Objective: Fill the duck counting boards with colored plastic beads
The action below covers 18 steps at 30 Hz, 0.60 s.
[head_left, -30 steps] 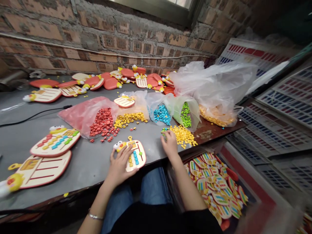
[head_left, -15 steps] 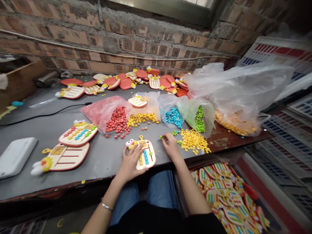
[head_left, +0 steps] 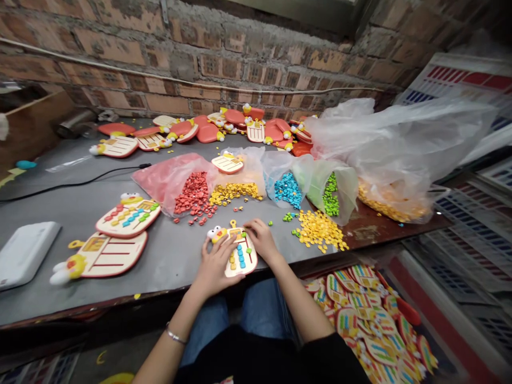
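Note:
A cream toy board [head_left: 248,264] with a yellow, big-eyed duck-like head lies near the table's front edge. Blue and yellow beads fill parts of its slots, and a green bead sits in the slot on the right. My left hand [head_left: 218,264] grips the board from its left side, fingers across its face. My right hand [head_left: 261,240] is at the board's upper right corner, fingertips pinched on a green bead [head_left: 244,234] at the top of that slot. Loose green beads [head_left: 288,217] and a heap of yellow pieces [head_left: 320,230] lie to the right.
Bags of red beads [head_left: 192,194], gold beads [head_left: 234,192], blue beads [head_left: 287,191] and green beads [head_left: 330,194] stand behind. A filled board [head_left: 128,216] overlaps another board [head_left: 114,258] at left. More boards line the wall; a bin of filled boards [head_left: 372,320] sits below right.
My right hand has moved left from the loose green beads to the board's upper right corner, bringing a green bead. My left hand stays on the board.

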{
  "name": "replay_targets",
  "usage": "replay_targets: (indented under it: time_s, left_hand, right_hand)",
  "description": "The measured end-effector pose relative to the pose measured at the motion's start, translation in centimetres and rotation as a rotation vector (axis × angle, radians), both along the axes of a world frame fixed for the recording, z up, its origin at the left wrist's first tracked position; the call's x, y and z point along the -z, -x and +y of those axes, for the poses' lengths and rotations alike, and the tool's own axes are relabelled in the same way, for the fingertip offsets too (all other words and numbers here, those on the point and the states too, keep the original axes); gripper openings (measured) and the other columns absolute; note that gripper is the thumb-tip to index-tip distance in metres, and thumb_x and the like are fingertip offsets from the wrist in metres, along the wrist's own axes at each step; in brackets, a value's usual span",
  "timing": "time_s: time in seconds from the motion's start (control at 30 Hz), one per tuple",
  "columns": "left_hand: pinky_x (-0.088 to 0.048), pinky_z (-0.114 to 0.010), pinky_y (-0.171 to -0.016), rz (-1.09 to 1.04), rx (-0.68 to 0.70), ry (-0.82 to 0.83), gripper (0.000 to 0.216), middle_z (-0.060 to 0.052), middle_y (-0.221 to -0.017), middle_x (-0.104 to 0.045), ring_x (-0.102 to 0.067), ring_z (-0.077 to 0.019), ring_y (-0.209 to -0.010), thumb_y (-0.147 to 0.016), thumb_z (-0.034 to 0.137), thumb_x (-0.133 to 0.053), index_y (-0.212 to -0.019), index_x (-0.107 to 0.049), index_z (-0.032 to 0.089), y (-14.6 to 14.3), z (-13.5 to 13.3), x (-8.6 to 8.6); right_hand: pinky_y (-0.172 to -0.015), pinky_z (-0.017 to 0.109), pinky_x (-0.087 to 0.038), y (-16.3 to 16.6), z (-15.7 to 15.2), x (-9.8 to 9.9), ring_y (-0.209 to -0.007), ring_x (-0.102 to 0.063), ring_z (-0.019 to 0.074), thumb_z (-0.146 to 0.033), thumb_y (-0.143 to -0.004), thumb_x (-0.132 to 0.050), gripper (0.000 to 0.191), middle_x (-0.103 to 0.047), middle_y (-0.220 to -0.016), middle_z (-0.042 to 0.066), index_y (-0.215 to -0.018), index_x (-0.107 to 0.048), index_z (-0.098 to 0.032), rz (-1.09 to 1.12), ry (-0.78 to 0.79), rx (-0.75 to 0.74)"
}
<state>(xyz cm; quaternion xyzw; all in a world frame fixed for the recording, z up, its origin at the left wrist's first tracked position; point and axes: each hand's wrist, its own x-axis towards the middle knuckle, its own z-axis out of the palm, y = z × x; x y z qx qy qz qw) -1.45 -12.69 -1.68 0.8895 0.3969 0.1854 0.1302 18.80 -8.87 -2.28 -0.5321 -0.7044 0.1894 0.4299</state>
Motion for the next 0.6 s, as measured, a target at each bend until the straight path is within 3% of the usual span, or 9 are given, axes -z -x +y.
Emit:
replay_targets:
  time_s: [0.17,0.3,0.47,0.6]
  left_hand:
    - [0.001,-0.056,-0.114,-0.005,0.005,0.012,0.074,-0.01,-0.148,-0.042,-0.035,-0.0324,-0.138,-0.074,0.047,-0.067,-0.139,-0.042,0.024,0.0,0.1,0.0]
    - [0.002,-0.056,-0.114,-0.005,0.008,0.019,0.074,-0.01,-0.149,-0.041,-0.033,-0.0327,-0.139,-0.074,0.048,-0.067,-0.139,-0.042,0.025,0.0,0.1,0.1]
    - [0.003,-0.057,-0.114,-0.027,0.005,0.038,0.073,-0.01,-0.148,-0.042,-0.033,-0.0333,-0.138,-0.074,0.05,-0.066,-0.139,-0.044,0.025,0.1,0.1,0.2]
    - [0.004,-0.056,-0.114,-0.037,0.001,0.057,0.071,-0.01,-0.149,-0.042,-0.033,-0.0326,-0.139,-0.075,0.051,-0.065,-0.138,-0.045,0.025,0.0,0.2,0.1]
  right_hand:
    - [-0.081,0.031,-0.05,0.0,0.3,0.4,-0.088,-0.061,0.0188,-0.01,-0.084,-0.054,0.016,-0.063,-0.091,0.006,-0.081,-0.066,-0.02,0.057,0.003,-0.026]
    - [-0.082,0.033,-0.051,0.0,0.3,0.5,-0.088,-0.064,0.0192,-0.014,-0.085,-0.053,0.014,-0.068,-0.09,0.006,-0.085,-0.066,-0.02,0.104,0.04,-0.028]
    - [-0.078,0.032,-0.052,-0.1,-0.8,-0.2,-0.088,-0.062,0.0191,-0.021,-0.088,-0.056,0.01,-0.065,-0.093,0.006,-0.091,-0.065,-0.021,0.144,-0.083,0.077]
    - [-0.083,0.032,-0.051,-0.2,-1.5,-0.2,-0.091,-0.062,0.0187,-0.019,-0.088,-0.054,0.013,-0.063,-0.095,0.007,-0.092,-0.066,-0.021,0.064,-0.084,-0.11]
